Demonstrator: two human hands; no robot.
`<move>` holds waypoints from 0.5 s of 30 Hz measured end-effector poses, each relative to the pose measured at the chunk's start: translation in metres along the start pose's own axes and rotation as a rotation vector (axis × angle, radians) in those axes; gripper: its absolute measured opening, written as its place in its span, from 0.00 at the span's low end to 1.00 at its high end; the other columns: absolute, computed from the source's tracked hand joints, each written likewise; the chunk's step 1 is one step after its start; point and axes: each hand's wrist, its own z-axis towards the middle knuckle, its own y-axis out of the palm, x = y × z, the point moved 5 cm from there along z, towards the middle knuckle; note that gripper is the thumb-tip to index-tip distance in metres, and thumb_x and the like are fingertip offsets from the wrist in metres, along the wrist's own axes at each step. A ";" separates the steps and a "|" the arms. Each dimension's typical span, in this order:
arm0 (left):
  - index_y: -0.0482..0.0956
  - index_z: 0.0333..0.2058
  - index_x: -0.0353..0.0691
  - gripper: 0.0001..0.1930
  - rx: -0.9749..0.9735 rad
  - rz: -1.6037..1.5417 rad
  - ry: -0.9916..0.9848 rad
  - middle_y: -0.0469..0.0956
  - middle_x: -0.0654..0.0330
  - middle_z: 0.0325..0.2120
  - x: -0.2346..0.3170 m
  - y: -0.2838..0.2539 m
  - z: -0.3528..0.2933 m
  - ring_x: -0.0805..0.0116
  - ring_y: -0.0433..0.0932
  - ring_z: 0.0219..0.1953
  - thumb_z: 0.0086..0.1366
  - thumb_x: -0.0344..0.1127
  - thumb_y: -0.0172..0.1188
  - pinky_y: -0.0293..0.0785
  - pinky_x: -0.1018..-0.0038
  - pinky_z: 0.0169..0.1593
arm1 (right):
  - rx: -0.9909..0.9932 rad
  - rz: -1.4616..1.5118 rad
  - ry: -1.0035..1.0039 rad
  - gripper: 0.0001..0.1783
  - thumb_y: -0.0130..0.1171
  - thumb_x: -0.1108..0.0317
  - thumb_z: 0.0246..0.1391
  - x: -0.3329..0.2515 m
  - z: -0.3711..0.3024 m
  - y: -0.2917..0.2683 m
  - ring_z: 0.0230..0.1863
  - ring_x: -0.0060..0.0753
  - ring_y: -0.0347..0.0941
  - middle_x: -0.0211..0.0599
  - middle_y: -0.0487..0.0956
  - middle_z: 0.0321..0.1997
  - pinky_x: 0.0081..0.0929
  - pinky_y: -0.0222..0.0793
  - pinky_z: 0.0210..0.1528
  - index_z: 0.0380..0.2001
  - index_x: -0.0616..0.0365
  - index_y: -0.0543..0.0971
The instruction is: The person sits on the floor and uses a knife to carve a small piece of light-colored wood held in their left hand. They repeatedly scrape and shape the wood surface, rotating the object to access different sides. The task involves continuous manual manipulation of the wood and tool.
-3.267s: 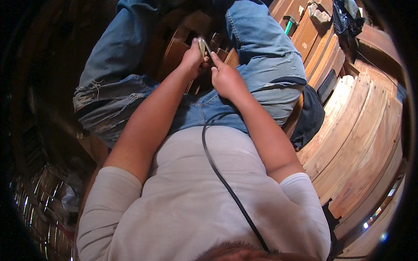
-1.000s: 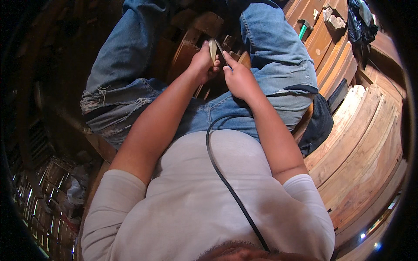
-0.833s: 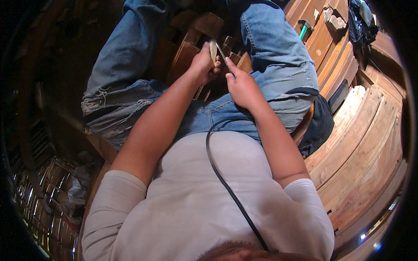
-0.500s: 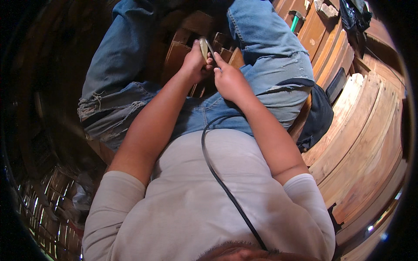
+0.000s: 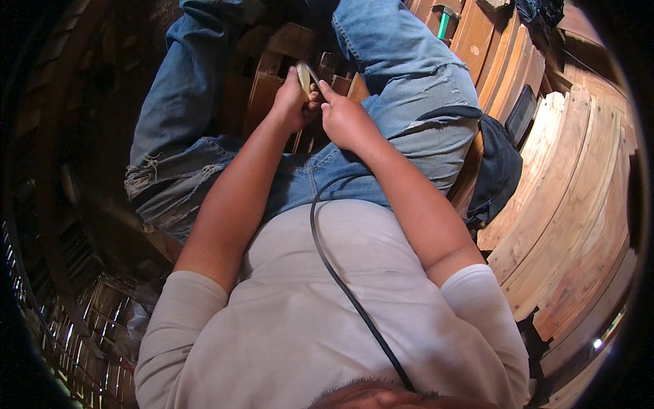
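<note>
Between my bent knees, my left hand (image 5: 291, 105) is closed around a small pale yellowish piece (image 5: 304, 79), its thumb up along the side. My right hand (image 5: 346, 121) grips a thin metal blade like a knife (image 5: 313, 73), with the index finger stretched along its back. The blade lies against or very close to the pale piece; the exact contact is too small to tell. The handle is hidden inside my right fist. Both hands are held close together over brown wooden pieces (image 5: 262, 95).
Light planks (image 5: 555, 232) lie at the right. Beside my right knee are a dark cloth bag (image 5: 496, 170) and a flat dark device (image 5: 520, 113). A green-handled tool (image 5: 444, 24) rests on the boards at the upper right. A black cable (image 5: 340, 283) runs down my shirt.
The whole view has shifted, so hands, legs and planks appear slightly further left. Both hands keep their hold on the pale piece and the knife, with the blade still beside the piece.
</note>
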 end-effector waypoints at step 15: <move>0.72 0.36 0.43 0.30 0.010 -0.089 -0.009 0.70 0.66 0.23 0.003 -0.006 0.004 0.76 0.67 0.19 0.76 0.66 0.38 0.63 0.79 0.20 | -0.050 0.046 0.064 0.30 0.50 0.63 0.66 0.007 0.023 -0.001 0.63 0.60 0.71 0.63 0.74 0.61 0.41 0.67 0.65 0.70 0.54 0.67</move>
